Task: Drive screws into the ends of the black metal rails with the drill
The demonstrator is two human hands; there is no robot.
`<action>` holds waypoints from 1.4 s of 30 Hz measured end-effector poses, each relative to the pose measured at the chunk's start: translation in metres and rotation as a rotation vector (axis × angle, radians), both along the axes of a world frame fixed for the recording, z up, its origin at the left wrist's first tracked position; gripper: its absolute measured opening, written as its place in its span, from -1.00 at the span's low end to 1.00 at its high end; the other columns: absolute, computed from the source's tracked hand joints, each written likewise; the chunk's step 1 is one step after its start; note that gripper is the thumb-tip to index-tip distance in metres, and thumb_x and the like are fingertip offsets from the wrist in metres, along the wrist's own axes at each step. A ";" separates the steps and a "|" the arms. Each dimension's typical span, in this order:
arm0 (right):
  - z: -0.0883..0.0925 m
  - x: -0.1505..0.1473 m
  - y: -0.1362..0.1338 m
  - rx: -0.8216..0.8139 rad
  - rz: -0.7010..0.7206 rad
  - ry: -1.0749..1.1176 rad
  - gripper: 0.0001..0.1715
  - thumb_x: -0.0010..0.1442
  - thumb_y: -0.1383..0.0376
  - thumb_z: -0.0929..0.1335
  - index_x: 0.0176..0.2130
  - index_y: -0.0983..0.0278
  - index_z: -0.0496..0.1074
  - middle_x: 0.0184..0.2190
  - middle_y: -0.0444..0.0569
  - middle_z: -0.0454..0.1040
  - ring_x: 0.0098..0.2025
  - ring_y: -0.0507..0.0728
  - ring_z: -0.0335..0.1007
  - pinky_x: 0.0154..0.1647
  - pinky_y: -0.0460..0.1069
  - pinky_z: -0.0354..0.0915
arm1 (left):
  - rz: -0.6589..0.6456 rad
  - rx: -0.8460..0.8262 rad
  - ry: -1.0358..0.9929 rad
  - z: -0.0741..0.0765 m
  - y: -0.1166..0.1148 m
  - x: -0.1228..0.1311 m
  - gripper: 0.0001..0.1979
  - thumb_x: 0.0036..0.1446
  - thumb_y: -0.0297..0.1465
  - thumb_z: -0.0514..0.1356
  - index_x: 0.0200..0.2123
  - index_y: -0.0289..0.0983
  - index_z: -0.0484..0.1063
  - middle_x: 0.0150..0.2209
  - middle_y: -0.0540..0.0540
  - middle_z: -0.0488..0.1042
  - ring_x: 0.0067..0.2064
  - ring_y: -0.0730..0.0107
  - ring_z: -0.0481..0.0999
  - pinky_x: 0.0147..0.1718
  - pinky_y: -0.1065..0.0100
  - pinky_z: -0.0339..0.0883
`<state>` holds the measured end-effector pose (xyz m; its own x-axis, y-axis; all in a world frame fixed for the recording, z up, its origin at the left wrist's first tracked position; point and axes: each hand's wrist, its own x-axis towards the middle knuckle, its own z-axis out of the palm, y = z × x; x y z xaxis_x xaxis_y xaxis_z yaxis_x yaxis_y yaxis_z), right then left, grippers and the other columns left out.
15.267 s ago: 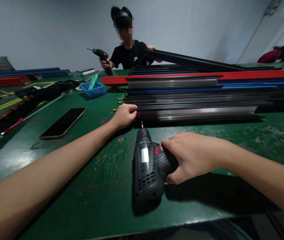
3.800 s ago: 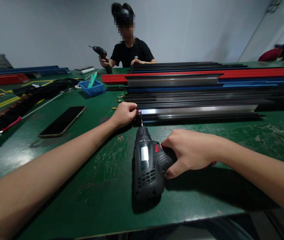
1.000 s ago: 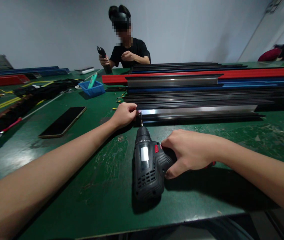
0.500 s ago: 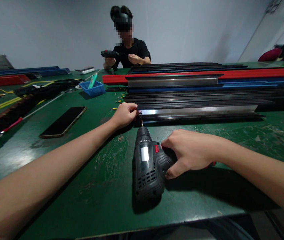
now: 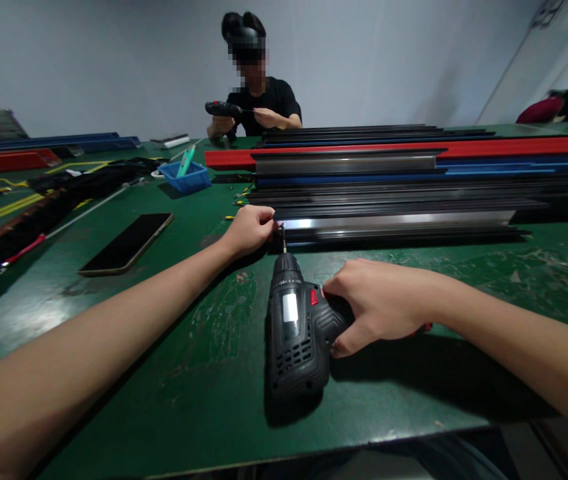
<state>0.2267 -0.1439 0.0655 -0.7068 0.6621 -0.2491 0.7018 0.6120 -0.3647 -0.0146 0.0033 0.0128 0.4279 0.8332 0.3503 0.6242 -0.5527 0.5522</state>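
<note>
My right hand (image 5: 381,300) is wrapped round the grip of a black cordless drill (image 5: 297,340), which lies on its side low over the green table. The drill's bit (image 5: 284,241) points away from me and its tip meets the left end of a silver and black metal profile (image 5: 394,221). At that same end my left hand (image 5: 251,228) is closed, thumb and fingers pressed together beside the bit tip. What its fingers pinch is too small to make out.
Behind the profile lie more black, blue and red profiles (image 5: 489,145). A blue basket (image 5: 187,181), a phone (image 5: 127,244) and dark straps with yellow cords (image 5: 24,213) are on the left. Across the green table (image 5: 189,413), a person (image 5: 269,100) holds another drill (image 5: 223,109).
Both my hands and my drill stay in place. Across the table, the person's drill has shifted slightly right, towards their other hand.
</note>
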 end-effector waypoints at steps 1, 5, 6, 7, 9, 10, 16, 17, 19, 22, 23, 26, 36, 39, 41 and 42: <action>0.000 0.000 0.000 -0.001 -0.001 0.001 -0.40 0.02 -0.18 0.50 -0.32 0.30 0.55 -0.52 -0.09 0.43 -0.52 0.08 0.16 -0.51 0.02 0.01 | 0.003 0.004 0.002 0.000 0.000 0.000 -0.73 0.03 -0.42 0.13 -0.68 -0.24 0.20 -0.68 0.05 0.24 -0.52 0.47 0.20 -0.48 0.38 0.00; 0.000 0.000 0.000 0.003 -0.002 0.003 -0.42 0.02 -0.17 0.50 -0.33 0.30 0.54 -0.53 -0.10 0.42 -0.52 0.08 0.15 -0.51 0.02 0.01 | 0.010 -0.001 0.007 0.000 0.000 0.000 -0.72 0.04 -0.44 0.14 -0.68 -0.24 0.21 -0.67 0.05 0.24 -0.52 0.47 0.20 -0.47 0.38 0.01; 0.000 0.000 0.000 0.005 -0.001 0.006 -0.42 0.02 -0.17 0.50 -0.33 0.29 0.54 -0.53 -0.10 0.42 -0.53 0.08 0.15 -0.51 0.02 0.01 | 0.010 -0.004 0.006 0.000 0.000 0.000 -0.73 0.04 -0.44 0.14 -0.67 -0.25 0.22 -0.67 0.05 0.25 -0.52 0.47 0.21 -0.47 0.38 0.01; 0.000 0.000 0.000 0.003 0.002 0.010 -0.42 0.02 -0.17 0.50 -0.33 0.29 0.53 -0.53 -0.11 0.41 -0.53 0.07 0.14 -0.52 0.02 0.01 | 0.008 -0.009 0.005 0.000 0.000 0.000 -0.73 0.04 -0.44 0.13 -0.67 -0.25 0.23 -0.67 0.05 0.26 -0.52 0.47 0.22 -0.47 0.38 0.02; 0.000 0.000 0.000 0.003 0.004 0.016 -0.42 0.02 -0.17 0.50 -0.34 0.29 0.53 -0.54 -0.11 0.41 -0.54 0.07 0.14 -0.52 0.01 0.01 | 0.007 -0.016 0.004 0.000 0.000 0.000 -0.74 0.04 -0.44 0.13 -0.67 -0.25 0.24 -0.67 0.05 0.27 -0.52 0.47 0.23 -0.47 0.38 0.03; 0.000 0.000 0.000 0.004 0.004 0.016 -0.42 0.02 -0.18 0.50 -0.34 0.29 0.53 -0.54 -0.11 0.41 -0.54 0.07 0.14 -0.52 0.02 0.01 | 0.007 -0.017 0.003 0.000 0.000 0.000 -0.74 0.04 -0.45 0.13 -0.67 -0.25 0.24 -0.67 0.05 0.27 -0.52 0.47 0.23 -0.47 0.38 0.03; 0.000 0.001 0.000 0.012 0.009 0.019 -0.43 0.02 -0.16 0.50 -0.35 0.28 0.52 -0.55 -0.13 0.39 -0.54 0.06 0.12 -0.53 0.01 0.00 | 0.004 -0.010 0.003 0.000 0.000 0.000 -0.74 0.03 -0.44 0.13 -0.67 -0.25 0.23 -0.68 0.05 0.26 -0.53 0.49 0.22 -0.47 0.38 0.02; -0.001 0.001 0.000 0.014 0.008 0.022 -0.44 0.02 -0.16 0.50 -0.35 0.28 0.51 -0.55 -0.13 0.38 -0.55 0.06 0.11 -0.54 0.01 0.00 | 0.002 -0.011 0.004 0.000 0.000 0.000 -0.74 0.03 -0.44 0.13 -0.67 -0.25 0.23 -0.68 0.05 0.26 -0.54 0.49 0.22 -0.47 0.38 0.02; -0.001 0.000 0.000 0.018 0.006 0.022 -0.44 0.02 -0.16 0.51 -0.36 0.27 0.50 -0.56 -0.14 0.37 -0.55 0.06 0.11 -0.54 0.01 0.00 | 0.004 -0.010 0.007 0.000 0.000 0.000 -0.75 0.02 -0.44 0.12 -0.67 -0.25 0.23 -0.68 0.06 0.25 -0.54 0.49 0.21 -0.47 0.38 0.01; -0.002 0.000 0.000 0.023 0.009 0.015 -0.44 0.01 -0.17 0.50 -0.37 0.27 0.50 -0.56 -0.15 0.36 -0.55 0.06 0.11 -0.55 0.01 0.00 | 0.011 -0.004 0.011 -0.001 0.000 0.000 -0.75 0.02 -0.43 0.12 -0.67 -0.25 0.22 -0.67 0.05 0.25 -0.53 0.48 0.21 -0.47 0.38 0.00; -0.002 0.000 0.000 0.026 0.008 0.013 -0.43 0.01 -0.18 0.50 -0.37 0.27 0.50 -0.56 -0.15 0.35 -0.55 0.06 0.11 -0.55 0.01 0.00 | 0.012 -0.003 0.012 -0.001 0.000 0.000 -0.75 0.03 -0.43 0.12 -0.67 -0.25 0.22 -0.67 0.04 0.25 -0.53 0.48 0.21 -0.46 0.38 0.00; -0.002 0.000 0.000 0.029 0.004 0.013 -0.43 0.00 -0.17 0.51 -0.36 0.27 0.50 -0.56 -0.15 0.36 -0.55 0.06 0.11 -0.54 0.01 0.00 | 0.012 0.007 0.023 -0.001 0.001 -0.001 -0.74 0.03 -0.43 0.12 -0.67 -0.25 0.22 -0.67 0.04 0.24 -0.52 0.48 0.20 -0.46 0.38 -0.01; 0.000 -0.001 -0.001 -0.001 -0.005 -0.005 -0.41 0.03 -0.17 0.50 -0.31 0.31 0.55 -0.52 -0.09 0.43 -0.53 0.08 0.15 -0.50 0.02 0.02 | 0.000 -0.006 0.014 -0.001 0.001 -0.001 -0.75 0.04 -0.42 0.12 -0.66 -0.25 0.24 -0.67 0.04 0.27 -0.53 0.47 0.21 -0.47 0.39 0.03; 0.000 -0.001 -0.001 0.005 -0.005 -0.003 -0.41 0.02 -0.17 0.50 -0.32 0.30 0.55 -0.53 -0.10 0.42 -0.53 0.07 0.14 -0.50 0.02 0.02 | 0.003 -0.012 0.020 -0.001 0.001 -0.001 -0.76 0.03 -0.43 0.12 -0.66 -0.26 0.24 -0.66 0.03 0.27 -0.52 0.47 0.22 -0.46 0.39 0.03; 0.000 -0.001 -0.001 0.009 -0.007 -0.006 -0.41 0.02 -0.17 0.50 -0.33 0.30 0.54 -0.53 -0.10 0.42 -0.53 0.07 0.14 -0.51 0.02 0.01 | 0.006 -0.007 0.019 0.000 0.001 -0.001 -0.76 0.03 -0.43 0.12 -0.66 -0.26 0.24 -0.66 0.03 0.28 -0.51 0.47 0.22 -0.46 0.39 0.03; 0.000 -0.001 -0.001 0.010 -0.008 -0.006 -0.42 0.02 -0.17 0.50 -0.33 0.30 0.54 -0.53 -0.11 0.42 -0.53 0.07 0.14 -0.51 0.02 0.01 | 0.006 -0.006 0.017 0.000 0.000 -0.001 -0.76 0.03 -0.43 0.12 -0.66 -0.26 0.24 -0.65 0.03 0.27 -0.51 0.47 0.23 -0.46 0.39 0.03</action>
